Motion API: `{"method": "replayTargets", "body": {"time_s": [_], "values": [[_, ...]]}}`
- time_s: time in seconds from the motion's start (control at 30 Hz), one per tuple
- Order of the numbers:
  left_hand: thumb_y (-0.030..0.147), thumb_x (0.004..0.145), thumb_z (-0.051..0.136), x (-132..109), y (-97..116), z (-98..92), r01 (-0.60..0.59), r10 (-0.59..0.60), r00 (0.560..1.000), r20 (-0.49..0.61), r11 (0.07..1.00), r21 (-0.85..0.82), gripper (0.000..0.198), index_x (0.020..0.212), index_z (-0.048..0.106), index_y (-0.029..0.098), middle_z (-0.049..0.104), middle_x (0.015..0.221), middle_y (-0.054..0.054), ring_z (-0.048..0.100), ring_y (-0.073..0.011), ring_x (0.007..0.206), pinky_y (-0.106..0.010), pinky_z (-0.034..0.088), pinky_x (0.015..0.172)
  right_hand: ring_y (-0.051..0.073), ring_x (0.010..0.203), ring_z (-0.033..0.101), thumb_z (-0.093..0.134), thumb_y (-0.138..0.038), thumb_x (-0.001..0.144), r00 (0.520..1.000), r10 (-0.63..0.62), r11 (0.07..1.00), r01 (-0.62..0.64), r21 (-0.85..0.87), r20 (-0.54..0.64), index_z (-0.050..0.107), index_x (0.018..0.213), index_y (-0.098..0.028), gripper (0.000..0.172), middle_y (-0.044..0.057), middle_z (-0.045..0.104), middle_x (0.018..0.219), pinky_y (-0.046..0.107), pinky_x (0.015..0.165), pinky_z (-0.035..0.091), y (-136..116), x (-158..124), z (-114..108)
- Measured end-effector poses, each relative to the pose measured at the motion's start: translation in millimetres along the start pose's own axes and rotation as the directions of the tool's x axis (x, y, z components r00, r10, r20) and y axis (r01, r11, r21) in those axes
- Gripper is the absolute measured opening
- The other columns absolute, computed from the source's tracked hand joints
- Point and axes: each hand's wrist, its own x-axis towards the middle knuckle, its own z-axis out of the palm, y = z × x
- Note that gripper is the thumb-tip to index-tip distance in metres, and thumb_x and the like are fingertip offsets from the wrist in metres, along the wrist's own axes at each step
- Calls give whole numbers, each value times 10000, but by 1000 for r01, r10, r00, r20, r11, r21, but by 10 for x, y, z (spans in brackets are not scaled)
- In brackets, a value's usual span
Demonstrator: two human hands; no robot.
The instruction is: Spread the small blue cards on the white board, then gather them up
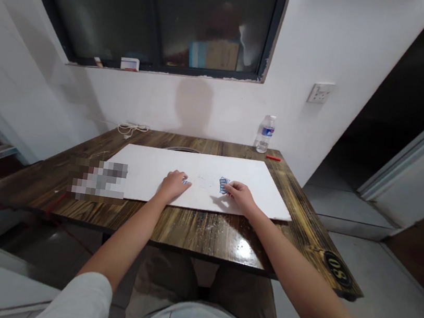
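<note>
Currently, left hand and right hand touch one blue packet each

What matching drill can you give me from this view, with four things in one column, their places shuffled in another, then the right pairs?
Things:
1. water bottle
2. white cable
3. blue packet
4. wall socket

Places:
A. Touching the right hand
B. On the wall, right of the window
C. Upright at the table's back right
D. Lying at the table's back left

Pairs: 1-C, 2-D, 3-A, 4-B

On the far side of my wooden table, a plastic water bottle stands near a red pen, with a white cable lying at the left and a wall socket above.
</note>
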Motion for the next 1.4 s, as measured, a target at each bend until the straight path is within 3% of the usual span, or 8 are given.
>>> {"method": "replayTargets", "body": {"time_s": [0.23, 0.5, 0.63, 0.73, 0.83, 1.03, 1.17, 1.4], "values": [[387, 824, 646, 7, -5, 17, -12, 14, 1000, 26, 997, -74, 262, 1008, 689, 206, 690, 1020, -79, 622, -232, 930, -310, 459, 783, 134, 541, 495, 726, -553, 630, 1000, 15, 999, -15, -34, -2, 602, 608, -190, 383, -8, 577, 538, 279, 573, 378, -3, -6, -2], [298, 897, 513, 19, 66, -86, 10, -7, 1000, -28, 994, 106, 258, 874, 731, 163, 713, 944, -124, 643, -263, 907, -337, 458, 755, 132, 533, 490, 711, -544, 631, 1000, 9, 999, -9, -48, -3, 599, 600, -194, 369, -10, 577, 535, 275, 565, 365, -9, -6, -5], [337, 937, 460, -10, 111, -123, 69, -62, 990, -130, 996, 53, 295, 919, 715, 191, 720, 907, -94, 650, -240, 839, -313, 431, 673, 126, 512, 464, 704, -547, 637, 1000, 16, 999, -15, -46, 17, 594, 592, -195, 371, -10, 566, 529, 273, 543, 344, -26, -19, -5], [380, 967, 432, -82, 208, -94, -43, 37, 970, -240, 999, -22, 311, 952, 695, 214, 720, 875, -64, 645, -205, 810, -290, 420, 683, 115, 479, 421, 693, -556, 645, 999, 14, 997, -10, -78, 45, 589, 582, -198, 378, -16, 549, 506, 266, 514, 314, -34, -34, 13], [372, 991, 397, -169, 352, -19, -313, 294, 905, -307, 950, -14, 340, 941, 688, 202, 721, 905, -72, 645, -189, 838, -283, 423, 726, 118, 488, 434, 685, -540, 657, 996, -11, 987, 25, -160, 86, 588, 561, -203, 363, -15, 561, 505, 265, 522, 321, -35, -49, 44], [354, 988, 404, -295, 601, 137, -691, 690, 661, -296, 713, 119, 351, 834, 677, 197, 668, 710, -64, 610, -165, 675, -278, 397, 619, 126, 507, 461, 667, -540, 685, 992, -44, 975, 69, -212, 121, 599, 541, -202, 374, -6, 585, 516, 271, 542, 336, 0, -38, 67], [305, 984, 419, -316, 646, 184, -752, 767, 553, -325, 628, 203, 332, 782, 661, 202, 610, 622, -35, 557, -139, 592, -271, 347, 567, 123, 518, 472, 677, -566, 679, 990, -25, 995, 38, -96, 136, 597, 592, -196, 389, -6, 603, 548, 267, 554, 355, 21, -17, 54], [280, 966, 474, -306, 607, 170, -712, 784, 473, -401, 609, 350, 284, 777, 672, 206, 586, 584, -14, 540, -140, 569, -282, 284, 539, 122, 543, 474, 667, -589, 695, 975, -58, 988, 88, -128, 215, 605, 606, -188, 416, -6, 597, 563, 266, 577, 367, 2, -20, 51]]}}
